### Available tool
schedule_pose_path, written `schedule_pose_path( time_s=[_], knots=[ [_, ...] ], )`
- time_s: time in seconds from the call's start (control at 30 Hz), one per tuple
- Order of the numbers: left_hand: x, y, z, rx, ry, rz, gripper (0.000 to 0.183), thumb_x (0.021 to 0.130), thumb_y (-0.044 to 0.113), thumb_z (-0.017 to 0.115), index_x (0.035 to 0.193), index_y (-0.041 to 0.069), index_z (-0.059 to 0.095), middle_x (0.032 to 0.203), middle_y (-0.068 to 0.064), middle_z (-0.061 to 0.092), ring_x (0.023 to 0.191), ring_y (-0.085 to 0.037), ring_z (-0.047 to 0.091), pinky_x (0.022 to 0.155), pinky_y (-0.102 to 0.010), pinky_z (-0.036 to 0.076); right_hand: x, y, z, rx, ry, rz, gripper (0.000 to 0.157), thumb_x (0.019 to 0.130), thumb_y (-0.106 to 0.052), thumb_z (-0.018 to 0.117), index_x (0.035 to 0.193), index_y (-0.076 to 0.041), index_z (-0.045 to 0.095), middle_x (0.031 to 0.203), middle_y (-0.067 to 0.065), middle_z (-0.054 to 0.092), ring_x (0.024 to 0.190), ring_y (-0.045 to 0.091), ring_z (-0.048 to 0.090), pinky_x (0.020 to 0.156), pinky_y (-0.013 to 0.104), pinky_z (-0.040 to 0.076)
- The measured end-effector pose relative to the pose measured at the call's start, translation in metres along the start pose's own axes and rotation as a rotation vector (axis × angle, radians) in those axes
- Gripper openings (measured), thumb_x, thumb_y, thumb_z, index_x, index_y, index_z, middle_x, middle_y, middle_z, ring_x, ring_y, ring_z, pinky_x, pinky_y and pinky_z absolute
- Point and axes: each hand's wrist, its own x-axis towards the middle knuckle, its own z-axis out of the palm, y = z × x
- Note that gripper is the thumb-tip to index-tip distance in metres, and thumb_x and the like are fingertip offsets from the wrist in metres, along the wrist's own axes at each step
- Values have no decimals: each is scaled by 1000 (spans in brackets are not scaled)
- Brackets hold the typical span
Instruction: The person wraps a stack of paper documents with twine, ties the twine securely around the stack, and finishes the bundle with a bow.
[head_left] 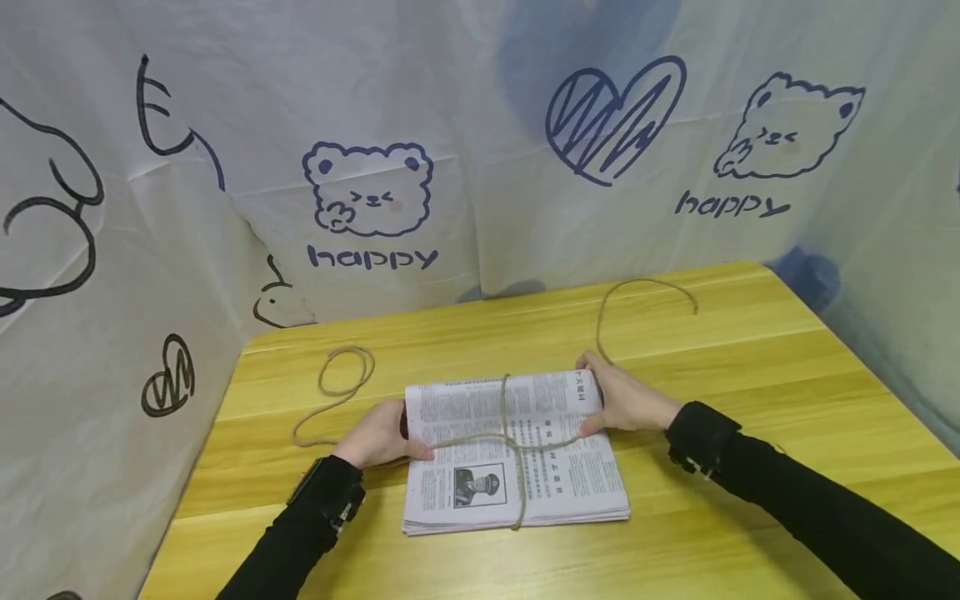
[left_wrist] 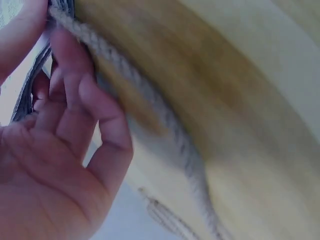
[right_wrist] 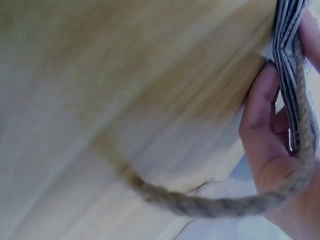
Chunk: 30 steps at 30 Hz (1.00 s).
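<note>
A folded stack of newspapers (head_left: 592,492) lies on the table, with a thin twine (head_left: 517,483) crossing over its top lengthwise and sideways. My left hand (head_left: 384,435) grips the stack's left edge, thumb on the top sheet beside the sideways strand. On the opposite edge my right hand (head_left: 633,400) holds the stack, its thumb over the top near the twine. In the right wrist view, fingers (right_wrist: 265,105) curl at the layered paper edge (right_wrist: 286,75), and twine (right_wrist: 215,206) loops past the hand. The left wrist view shows twine (left_wrist: 145,87) running out beside the fingers.
One loose twine tail (head_left: 326,407) coils on the table to the left. The other tail (head_left: 600,321) arcs towards the back right. Behind the yellow wood-grain table (head_left: 750,350) hangs a white cloth (head_left: 495,208) with drawn bears and hearts.
</note>
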Motion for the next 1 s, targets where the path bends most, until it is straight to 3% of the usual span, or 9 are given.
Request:
schedule_pose_path(
  time_s=[0.2, 0.33, 0.47, 0.57, 0.73, 0.83, 0.93, 1.0],
  knots=[
    [-9, 5, -1, 61, -51, 107, 44, 82, 16, 74, 120, 14, 52, 98, 1, 64, 83, -11, 60, 74, -36, 50, -4, 4, -2, 43, -8, -44, 79, 67, -18, 86, 122, -12, 29, 91, 4, 54, 74, 16, 54, 64, 30, 47],
    [-12, 4, 1, -24, -104, 117, 45, 89, 13, 67, 127, 14, 43, 101, -2, 65, 76, -15, 63, 67, -38, 52, -7, 7, -4, 42, -21, -91, 75, 74, -14, 81, 125, -15, 25, 96, 3, 53, 77, 15, 55, 64, 29, 48],
    [-12, -3, 4, -91, -120, 136, 50, 91, 12, 63, 134, 14, 37, 109, -3, 63, 92, -20, 63, 83, -45, 51, -10, 12, -5, 63, -38, -120, 74, 78, -14, 78, 129, -14, 23, 100, 2, 53, 81, 15, 56, 65, 29, 49],
    [-12, -7, 4, -103, -73, 150, 52, 88, 15, 67, 134, 11, 41, 115, -3, 61, 112, -23, 55, 99, -48, 40, -11, 13, -6, 146, -45, -114, 78, 78, -12, 78, 132, -10, 22, 107, 7, 53, 88, 18, 58, 70, 31, 52],
    [-11, -10, 3, -217, -113, 141, 51, 85, 16, 71, 128, 3, 47, 110, -11, 65, 103, -28, 61, 88, -45, 48, -12, 16, -8, 234, -38, -23, 87, 72, -15, 82, 135, 0, 24, 106, 11, 56, 89, 21, 58, 74, 33, 51],
    [-10, -11, 4, -266, -148, 128, 49, 84, 13, 71, 126, 0, 49, 106, -12, 67, 95, -23, 64, 82, -38, 50, -13, 19, -10, 270, -66, 56, 80, 68, -16, 85, 127, 7, 36, 96, 11, 57, 82, 20, 54, 70, 30, 48],
    [-11, -11, 5, -252, -132, 102, 43, 83, 14, 73, 119, 0, 54, 100, -9, 68, 89, -19, 63, 78, -35, 48, -15, 21, -12, 296, -105, 97, 68, 68, -16, 85, 117, 8, 46, 90, 11, 55, 79, 21, 50, 67, 30, 46],
    [-11, -10, 5, -215, -105, 84, 39, 82, 16, 74, 114, 2, 56, 96, -6, 67, 86, -18, 61, 77, -35, 48, -17, 21, -13, 273, -125, 83, 66, 70, -19, 83, 119, 6, 47, 96, 10, 57, 83, 21, 53, 71, 31, 48]
  ],
)
